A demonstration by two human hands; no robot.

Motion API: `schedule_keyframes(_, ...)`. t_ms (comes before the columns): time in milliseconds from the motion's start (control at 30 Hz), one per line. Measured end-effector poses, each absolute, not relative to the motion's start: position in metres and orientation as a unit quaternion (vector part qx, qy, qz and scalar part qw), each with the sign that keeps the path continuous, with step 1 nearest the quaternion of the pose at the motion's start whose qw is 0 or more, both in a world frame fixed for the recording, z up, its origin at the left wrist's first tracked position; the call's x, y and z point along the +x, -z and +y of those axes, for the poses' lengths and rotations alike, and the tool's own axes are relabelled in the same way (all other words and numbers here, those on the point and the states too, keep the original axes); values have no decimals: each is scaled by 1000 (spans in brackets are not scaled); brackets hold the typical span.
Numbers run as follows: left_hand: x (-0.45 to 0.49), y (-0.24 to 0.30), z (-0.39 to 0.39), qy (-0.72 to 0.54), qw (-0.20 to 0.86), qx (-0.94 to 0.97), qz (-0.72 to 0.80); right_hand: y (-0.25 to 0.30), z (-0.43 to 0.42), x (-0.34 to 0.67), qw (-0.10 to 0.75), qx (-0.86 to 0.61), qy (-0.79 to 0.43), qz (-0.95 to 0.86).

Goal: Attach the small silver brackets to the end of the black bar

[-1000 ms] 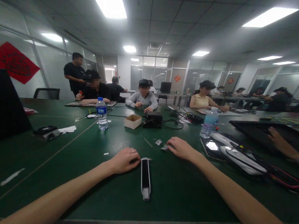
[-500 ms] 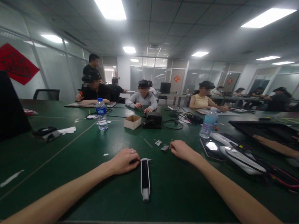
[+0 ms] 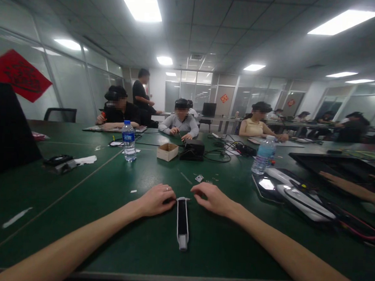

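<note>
A narrow black device with a white frame and a pale grey end (image 3: 182,225) lies lengthwise on the green table, its grey end towards me. A thin metal piece sticks out sideways at its far end. My left hand (image 3: 157,200) rests on the table at the left, its curled thumb and fingers closed against that far end. On the other side my right hand (image 3: 214,198) is bent down, fingertips close together near the metal piece; whatever they pinch is too small to make out. Just beyond it lie a small metal plate (image 3: 199,178) and several tiny parts.
Further off stand an open cardboard box (image 3: 167,152), a black box (image 3: 192,151), and water bottles, one left (image 3: 129,142) and one right (image 3: 263,155). White devices with cables (image 3: 304,200) lie at the right, near a black tray (image 3: 301,157) and another person's hands. Several people sit opposite.
My right hand has come left and nearer, from the small metal parts to the device's far end. My left hand has stayed in place. A standing person in the background has moved right.
</note>
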State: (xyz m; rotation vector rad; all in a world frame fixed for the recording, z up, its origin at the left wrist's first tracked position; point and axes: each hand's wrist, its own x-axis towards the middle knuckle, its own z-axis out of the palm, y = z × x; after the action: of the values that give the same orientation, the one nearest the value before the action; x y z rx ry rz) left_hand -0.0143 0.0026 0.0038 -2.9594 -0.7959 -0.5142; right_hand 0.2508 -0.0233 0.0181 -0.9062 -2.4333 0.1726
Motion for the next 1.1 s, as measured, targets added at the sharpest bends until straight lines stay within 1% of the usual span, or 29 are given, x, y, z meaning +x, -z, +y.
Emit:
schedule_keyframes(167,-15,-2,3,168,10,-952,-257,-15,-28,244,268,-326,-90,-902)
schedule_keyframes(367,-15,-2,2,162,10,-952,-260,-11,-27,243,270,-320,-96,-903)
schedule_keyframes(733,-15,-2,2,168,8,-952,-255,-4,-23,244,297,-315,-101,-896)
schedule_keyframes(1100,-15,-2,3,162,15,-953,-257,-3,-24,241,282,-329,-133,-892)
